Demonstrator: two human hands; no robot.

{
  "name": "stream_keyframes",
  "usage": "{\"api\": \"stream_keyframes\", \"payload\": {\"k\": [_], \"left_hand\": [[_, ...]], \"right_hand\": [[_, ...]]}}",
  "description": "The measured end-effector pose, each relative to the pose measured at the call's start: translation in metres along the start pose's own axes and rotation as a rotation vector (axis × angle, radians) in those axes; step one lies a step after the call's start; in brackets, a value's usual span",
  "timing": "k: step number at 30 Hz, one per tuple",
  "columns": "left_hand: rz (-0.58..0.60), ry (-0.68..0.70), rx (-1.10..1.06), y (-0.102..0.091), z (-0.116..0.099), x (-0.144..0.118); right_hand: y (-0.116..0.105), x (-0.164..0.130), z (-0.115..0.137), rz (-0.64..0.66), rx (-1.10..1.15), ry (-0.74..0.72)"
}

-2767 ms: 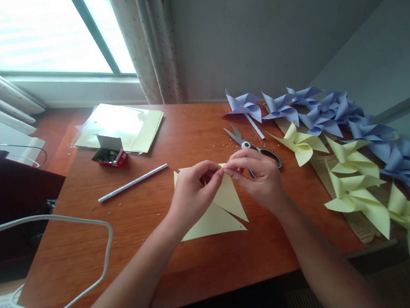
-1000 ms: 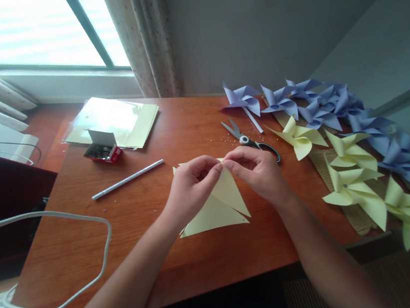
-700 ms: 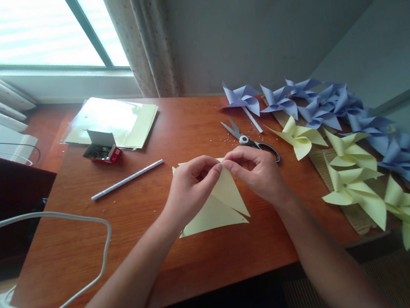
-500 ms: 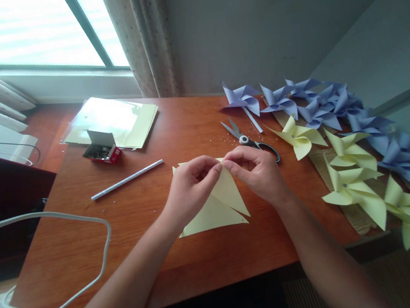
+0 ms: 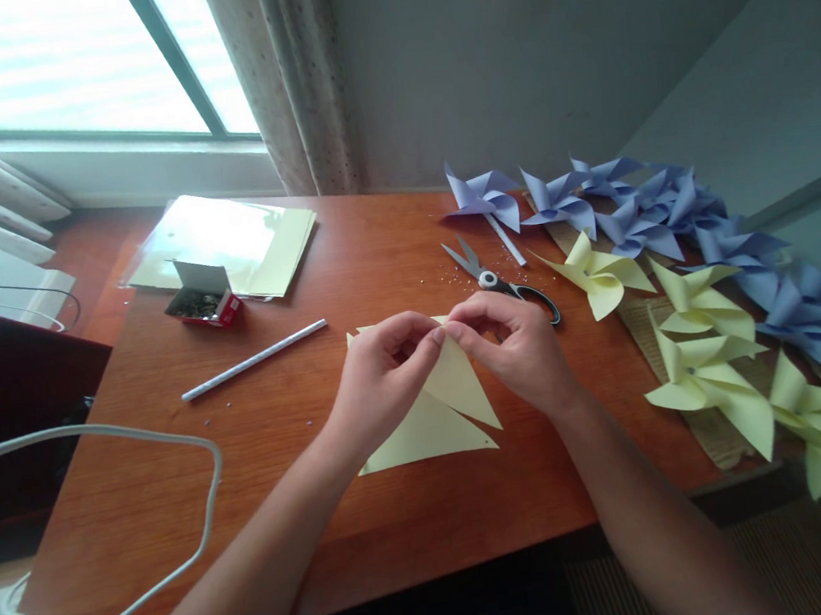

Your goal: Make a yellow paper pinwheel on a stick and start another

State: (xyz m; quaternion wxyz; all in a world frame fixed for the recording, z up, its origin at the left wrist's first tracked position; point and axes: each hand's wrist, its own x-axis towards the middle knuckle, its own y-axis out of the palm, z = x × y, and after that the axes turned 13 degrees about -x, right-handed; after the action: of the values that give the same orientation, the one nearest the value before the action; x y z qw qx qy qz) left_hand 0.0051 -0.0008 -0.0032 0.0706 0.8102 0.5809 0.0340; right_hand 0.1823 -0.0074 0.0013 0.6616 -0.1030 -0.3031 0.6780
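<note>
Left hand [image 5: 383, 377] and right hand [image 5: 517, 346] pinch the raised tip of the yellow paper [image 5: 444, 414] on the counter [image 5: 310, 462].

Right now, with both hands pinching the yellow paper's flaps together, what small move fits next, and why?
Probably keep the left hand pinching the gathered flaps of the yellow paper while the right hand reaches for a pin from the small box: the tips meet but nothing visible fastens them.

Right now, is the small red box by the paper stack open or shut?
Open: the small red box has its white lid flap standing up, dark contents showing.
</note>
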Motion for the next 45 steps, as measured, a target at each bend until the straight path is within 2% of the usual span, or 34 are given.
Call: {"api": "stream_keyframes", "payload": {"k": [5, 13, 25, 35, 45], "left_hand": [[0.009, -0.002, -0.036, -0.0001, 0.0020, 0.0006], [-0.003, 0.026, -0.011, 0.0008, -0.0004, 0.0011], [-0.010, 0.072, 0.096, -0.0003, 0.0024, 0.0005], [-0.037, 0.104, 0.147, 0.0009, 0.0001, 0.0009], [-0.083, 0.287, 0.330, 0.0017, -0.0024, -0.0004]], "right_hand": [[0.0003, -0.0003, 0.0010, -0.002, -0.018, -0.005], [0.0003, -0.0012, 0.0006, -0.041, 0.110, 0.078], [0.0007, -0.0012, 0.0025, 0.000, -0.068, -0.010], [0.0009, -0.0009, 0.0032, 0.014, -0.052, -0.027], [-0.0015, -0.0001, 0.0036, 0.027, -0.142, -0.098]]}}
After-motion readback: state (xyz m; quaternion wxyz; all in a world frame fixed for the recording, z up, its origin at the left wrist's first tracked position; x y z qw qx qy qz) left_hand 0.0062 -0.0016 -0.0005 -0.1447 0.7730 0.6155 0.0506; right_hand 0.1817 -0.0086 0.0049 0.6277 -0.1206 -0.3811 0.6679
